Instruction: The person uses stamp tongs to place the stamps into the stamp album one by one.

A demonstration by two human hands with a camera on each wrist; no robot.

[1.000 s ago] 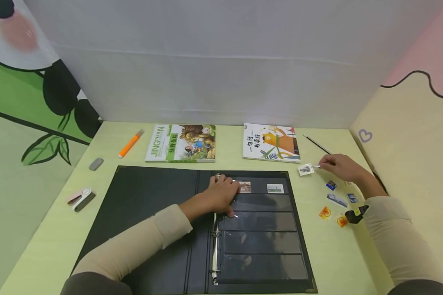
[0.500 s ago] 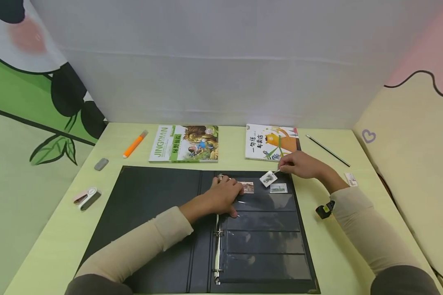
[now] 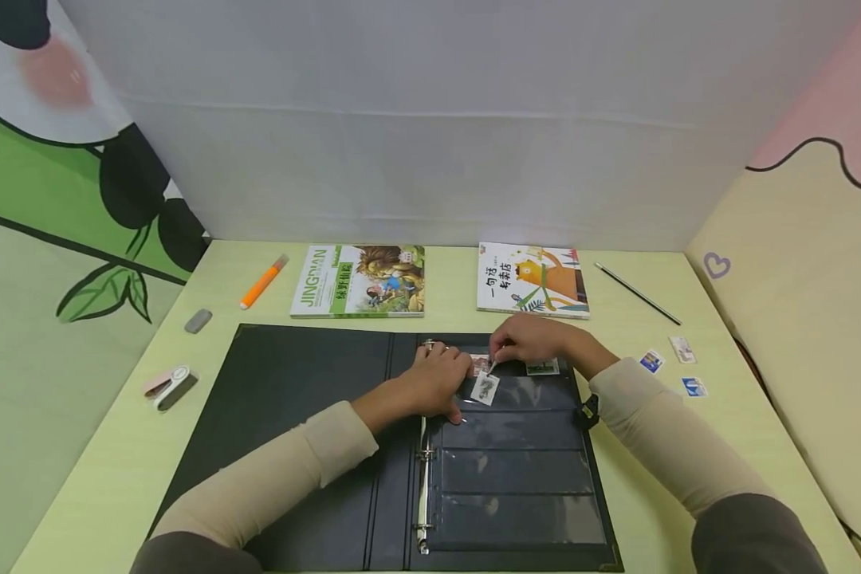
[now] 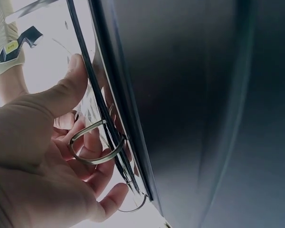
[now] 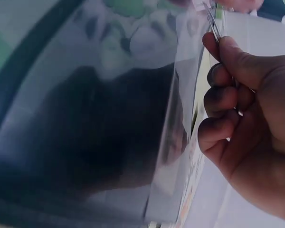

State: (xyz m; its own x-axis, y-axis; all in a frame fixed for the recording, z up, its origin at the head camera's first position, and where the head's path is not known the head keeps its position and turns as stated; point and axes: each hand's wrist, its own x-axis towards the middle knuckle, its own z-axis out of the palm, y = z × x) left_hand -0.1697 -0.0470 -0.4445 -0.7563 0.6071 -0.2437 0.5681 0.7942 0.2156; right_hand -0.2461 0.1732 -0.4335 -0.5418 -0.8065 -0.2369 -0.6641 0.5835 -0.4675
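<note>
My right hand pinches a pair of metal tweezers between thumb and fingers. A small white stamp with a grey picture is at the tweezers' tips, tilted over the top rows of the album page. My left hand rests on the page beside the binder rings, fingers spread; the left wrist view shows it next to a metal ring. The black ring album lies spread out, its clear-pocket page on the right. In the top row, one reddish stamp and one greenish stamp are partly covered.
Loose stamps lie right of the album; my right sleeve may hide others. Behind it are a green-white book, a bear-cover book and a thin dark stick. At left are an orange marker, grey eraser and stapler.
My right hand has carried the white stamp in the tweezers leftward from the table's right side to above the album page. The left hand has stayed on the page.
</note>
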